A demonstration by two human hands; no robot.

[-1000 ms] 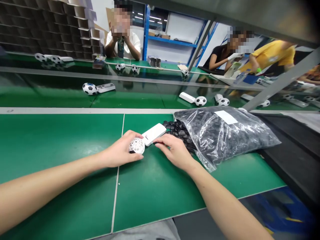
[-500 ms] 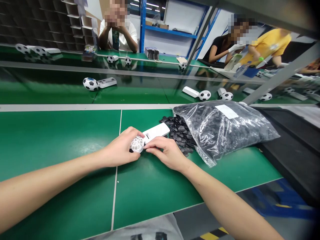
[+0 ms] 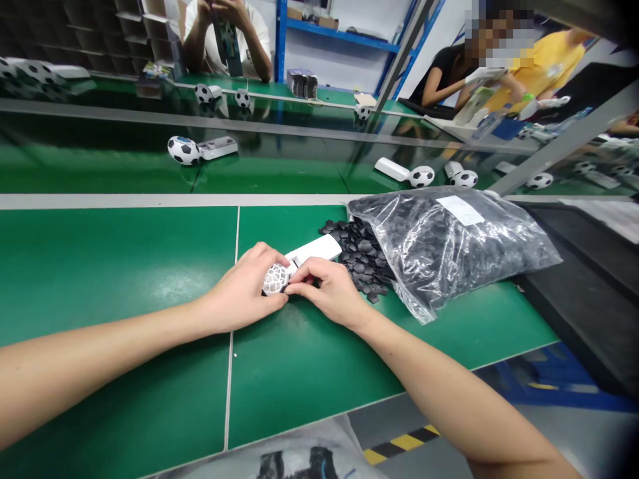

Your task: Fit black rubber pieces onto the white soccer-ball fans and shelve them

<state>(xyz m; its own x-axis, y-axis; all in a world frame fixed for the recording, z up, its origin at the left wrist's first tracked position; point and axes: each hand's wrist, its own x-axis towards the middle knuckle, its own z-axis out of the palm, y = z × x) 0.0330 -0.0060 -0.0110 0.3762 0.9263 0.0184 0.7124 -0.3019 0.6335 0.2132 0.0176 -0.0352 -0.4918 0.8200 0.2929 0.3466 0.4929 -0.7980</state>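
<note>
A white football-shaped device has a round head (image 3: 276, 279) with an open lattice face and a flat white handle (image 3: 319, 249) pointing up and right. My left hand (image 3: 252, 286) is curled around the head, thumb below and fingers above, holding it on the green table. Against the head's right side, my right hand (image 3: 324, 286) has thumb and forefinger pinched together. Whatever lies between those fingertips is too small and covered to make out. Loose black plastic pieces (image 3: 364, 256) are heaped just beyond my right hand, spilling from a clear plastic bag (image 3: 459, 246).
Behind a pale rail (image 3: 124, 200), a green conveyor carries finished-looking football devices (image 3: 184, 151). A black tray (image 3: 574, 293) borders the bag on the right. A slanted grey post (image 3: 554, 143) crosses the right side. Several people sit or stand across the line.
The view has tilted down slightly. My right fingertips have shifted a little along the head's right edge and remain pinched. My left hand keeps its hold. Devices on the conveyor have drifted slightly right.
</note>
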